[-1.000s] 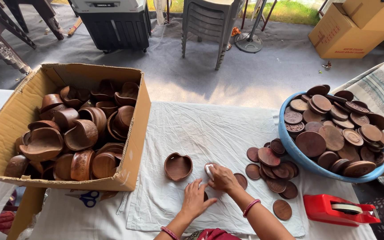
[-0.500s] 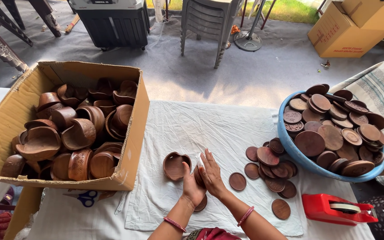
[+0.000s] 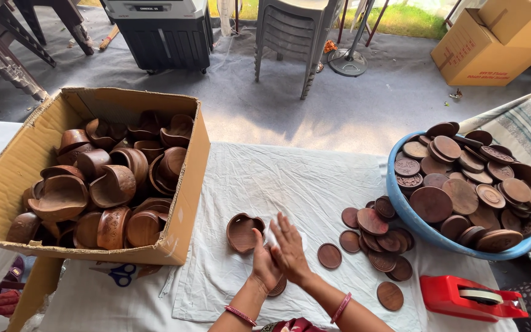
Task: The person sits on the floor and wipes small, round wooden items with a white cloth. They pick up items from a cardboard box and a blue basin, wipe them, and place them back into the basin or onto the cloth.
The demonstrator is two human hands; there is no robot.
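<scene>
White cloth (image 3: 314, 184) covered the desk, with grey matting, stacked chairs (image 3: 290, 37) and a dark cabinet (image 3: 161, 31) behind.

Near the front edge, the left hand (image 3: 264, 265) and right hand (image 3: 290, 249) were pressed together, palms facing, fingers straight and pointing away. Something pale showed between them, too hidden to name; a round brown disc (image 3: 278, 287) peeked out below the left wrist, seemingly lying on the cloth. Whether either grip actually clasped anything, I could not tell.

Just left of the hands, touching or nearly so, sat 1 notched wooden bowl (image 3: 244, 232), mouth up, likely pulled out for handling within easy reach. A loose pile of discs (image 3: 379, 237) lay to the right, with 2 singles apart from it: 1 (image 3: 329, 256) near the right hand, another (image 3: 390, 296) closer to the front edge.

Further out, a cardboard box (image 3: 185, 184) heaped with similar bowls stood at the left, its corner overhanging the cloth's edge, and scissors (image 3: 120, 274) lay beneath it. A blue basin (image 3: 401, 203) piled with discs closed the right side, and a red tape dispenser (image 3: 468, 298) sat in front of it. Open cloth remained between box and basin, behind the hands.
</scene>
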